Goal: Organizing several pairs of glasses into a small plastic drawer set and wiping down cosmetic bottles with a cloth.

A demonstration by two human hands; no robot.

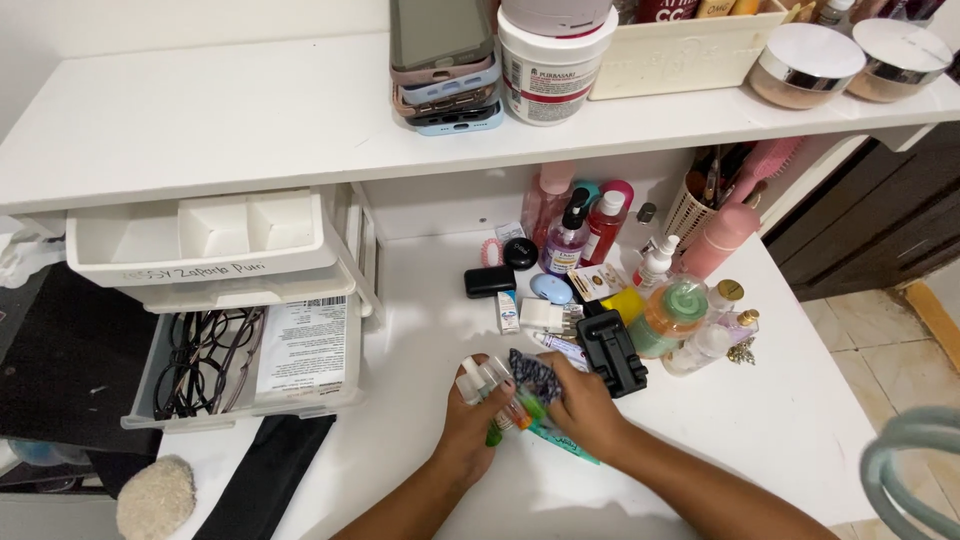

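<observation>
My left hand [470, 425] grips a bunch of small bottles and tubes [485, 378], with white caps sticking up between its fingers. My right hand [583, 412] lies right beside it, closed over a dark patterned cloth item [530, 372] and a green flat packet [560, 442]. Both hands rest on the white desk [780, 420], near its front middle. Touching the right hand's far side stands a black plastic holder [612, 352].
Bottles, sprays and small cases crowd the desk's back, with a brush-filled basket [692, 208]. To the left, white drawers stand open: one empty [200, 235], one holding glasses and a printed sheet [250, 360]. On the shelf above sit stacked phones [445, 65], a white tub [553, 65] and jars.
</observation>
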